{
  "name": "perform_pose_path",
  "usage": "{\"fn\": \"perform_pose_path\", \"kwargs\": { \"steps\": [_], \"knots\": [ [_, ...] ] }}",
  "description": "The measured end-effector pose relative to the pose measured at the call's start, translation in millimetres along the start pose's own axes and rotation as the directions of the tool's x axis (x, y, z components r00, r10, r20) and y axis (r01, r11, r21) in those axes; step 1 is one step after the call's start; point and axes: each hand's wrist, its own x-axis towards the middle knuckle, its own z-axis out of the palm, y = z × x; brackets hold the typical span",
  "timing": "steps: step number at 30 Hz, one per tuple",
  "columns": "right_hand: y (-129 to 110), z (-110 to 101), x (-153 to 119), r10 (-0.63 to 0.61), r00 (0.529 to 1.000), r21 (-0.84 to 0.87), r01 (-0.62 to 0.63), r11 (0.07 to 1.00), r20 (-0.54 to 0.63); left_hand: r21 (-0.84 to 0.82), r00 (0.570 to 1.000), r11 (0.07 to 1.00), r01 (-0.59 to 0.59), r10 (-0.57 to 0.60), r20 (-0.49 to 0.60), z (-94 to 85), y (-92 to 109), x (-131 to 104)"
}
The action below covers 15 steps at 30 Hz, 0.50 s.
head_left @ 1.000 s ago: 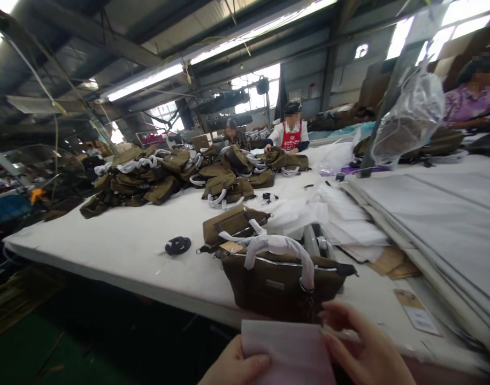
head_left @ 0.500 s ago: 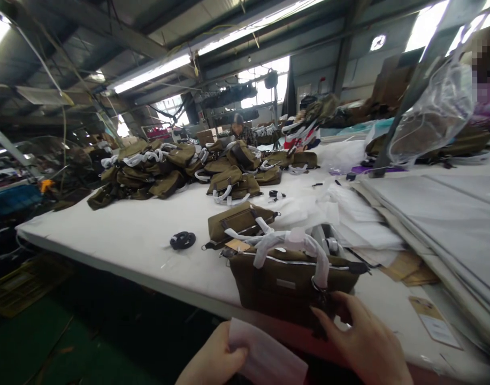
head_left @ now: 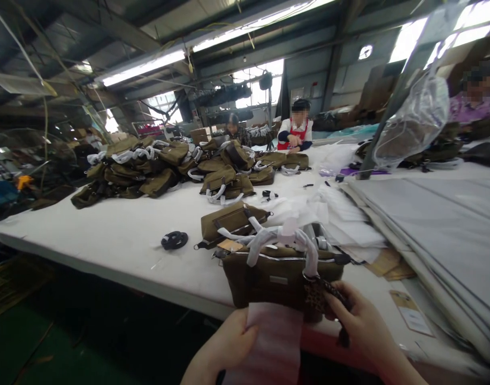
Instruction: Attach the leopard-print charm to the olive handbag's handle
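Leftmost, a heap of olive bags with white-wrapped straps is lying on the white counter, and nearer the front edge a small black coiled strap is resting by itself on the bare surface. Right of it, a single olive bag is lying flat, just behind the standing olive handbag, whose handles are wearing white wrapping and whose zip is running along the top.

Down at the bottom edge, the left hand is pinching a pale sheet of thin foam wrap, thumb on top, and is holding it up in front of the handbag's lower face. Beside it, the right hand is closing its fingers around a dark patterned tag that is hanging from the ring at the handbag's right handle; how tight that hold is, the view is not showing clearly.

Further right, loose white wrapping sheets are piling up behind the handbag, and a broad stack of grey sheets is filling the counter's right side, with a printed card lying near the edge. At the far end, a person in a red apron is working at more bags.
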Motion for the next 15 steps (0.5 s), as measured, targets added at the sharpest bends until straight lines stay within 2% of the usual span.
{"fn": "perform_pose_path", "kwargs": {
  "steps": [3, 6, 9, 11, 13, 15],
  "knots": [
    [-9.4, -7.7, -0.1, 0.091, 0.984, 0.206, -0.121, 0.971, 0.152, -0.195, 0.998, 0.981, 0.014, -0.001, 0.064, 10.7, 9.9, 17.0],
    [-13.2, -9.3, -4.3, 0.065, 0.971, 0.196, -0.112, 0.974, 0.23, -0.495, 0.995, 0.866, 0.067, -0.019, 0.103, 35.5, 16.5, 37.0],
    [-7.7, -6.0, -8.5, 0.03, 0.984, 0.067, -0.042, 0.997, 0.178, -0.738, 0.999, 0.673, 0.046, -0.02, 0.044, 65.1, 21.1, 56.9],
    [-2.2, -3.7, -11.6, 0.004, 0.995, -0.02, -0.002, 1.0, 0.103, -0.806, 1.0, 0.592, 0.017, -0.018, 0.008, 79.5, 22.5, 67.0],
    [2.3, -2.8, -16.6, -0.057, 0.998, -0.094, 0.059, 0.994, 0.026, -0.805, 0.999, 0.593, -0.009, -0.033, -0.036, 87.3, 22.7, 73.3],
    [5.8, -2.4, -24.7, -0.117, 0.992, -0.196, 0.107, 0.975, -0.043, -0.77, 0.993, 0.638, -0.036, -0.063, -0.098, 90.2, 22.2, 76.4]
  ]
}}
